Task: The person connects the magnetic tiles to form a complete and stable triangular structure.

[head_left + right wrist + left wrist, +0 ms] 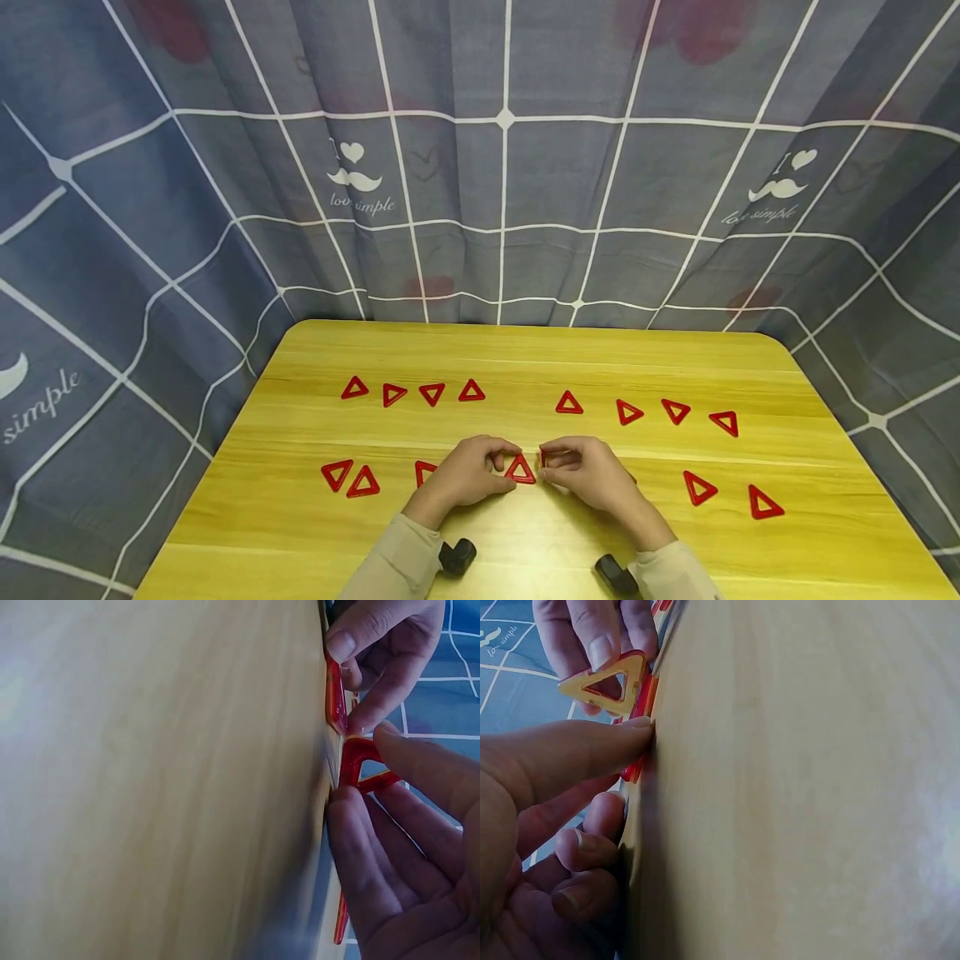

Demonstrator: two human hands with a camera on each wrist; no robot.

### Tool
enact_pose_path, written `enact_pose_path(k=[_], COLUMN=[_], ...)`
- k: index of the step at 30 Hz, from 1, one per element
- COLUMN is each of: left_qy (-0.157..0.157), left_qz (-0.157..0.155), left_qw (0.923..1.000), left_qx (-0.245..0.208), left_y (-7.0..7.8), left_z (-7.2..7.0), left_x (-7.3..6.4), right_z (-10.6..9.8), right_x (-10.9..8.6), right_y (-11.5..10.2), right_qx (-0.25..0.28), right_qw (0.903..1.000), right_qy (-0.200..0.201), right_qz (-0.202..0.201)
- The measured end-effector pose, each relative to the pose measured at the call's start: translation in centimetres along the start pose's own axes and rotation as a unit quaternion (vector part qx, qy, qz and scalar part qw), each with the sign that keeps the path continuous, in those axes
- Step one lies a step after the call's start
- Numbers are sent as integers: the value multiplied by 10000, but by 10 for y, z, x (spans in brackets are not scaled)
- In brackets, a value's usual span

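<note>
In the head view, my left hand (pixel 467 472) holds a red triangle frame (pixel 522 480) flat on the table, thumb at its near corner and fingers at its far side. Just right of it, my right hand (pixel 588 471) pinches another red triangle frame (pixel 543 458), tipped up on edge. The left wrist view shows this tilted triangle (pixel 634 679) with a yellow-orange face turned that way. From the right wrist view, the two triangles, the flat one (pixel 336 697) and the tilted one (pixel 350 771), are close together; whether they touch I cannot tell.
Several red triangles stand in a back row on the wooden table (pixel 300 550), such as one at left (pixel 364 388) and one at right (pixel 736 425). More lie nearer, at left (pixel 363 492) and right (pixel 765 512), some partly behind my arms. A grey checked curtain (pixel 465 192) surrounds the table.
</note>
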State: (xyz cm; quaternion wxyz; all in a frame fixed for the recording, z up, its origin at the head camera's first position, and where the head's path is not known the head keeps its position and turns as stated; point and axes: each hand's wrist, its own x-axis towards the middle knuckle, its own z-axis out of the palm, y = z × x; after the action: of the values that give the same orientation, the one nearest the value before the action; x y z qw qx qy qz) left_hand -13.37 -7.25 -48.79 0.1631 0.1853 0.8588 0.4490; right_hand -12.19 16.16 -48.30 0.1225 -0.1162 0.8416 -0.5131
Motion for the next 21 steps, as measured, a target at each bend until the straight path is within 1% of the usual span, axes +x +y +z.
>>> enact_pose_path(k=[7,13,21], left_qy=[-27,-21,139], left_qz=[-23,-41,-93], left_qw=[10000,10000,9998], left_qx=[40,52,76], left_y=[0,0,-1], left_z=[0,0,1], left_x=[1,2,1], right_z=[6,10,9], right_x=[4,6,6], right_y=[-1,-1,-3], right_qx=[150,132,-5], right_qw=[9998,9996,9990], right_qy=[-117,-196,-435], right_qz=[-87,-142,-123])
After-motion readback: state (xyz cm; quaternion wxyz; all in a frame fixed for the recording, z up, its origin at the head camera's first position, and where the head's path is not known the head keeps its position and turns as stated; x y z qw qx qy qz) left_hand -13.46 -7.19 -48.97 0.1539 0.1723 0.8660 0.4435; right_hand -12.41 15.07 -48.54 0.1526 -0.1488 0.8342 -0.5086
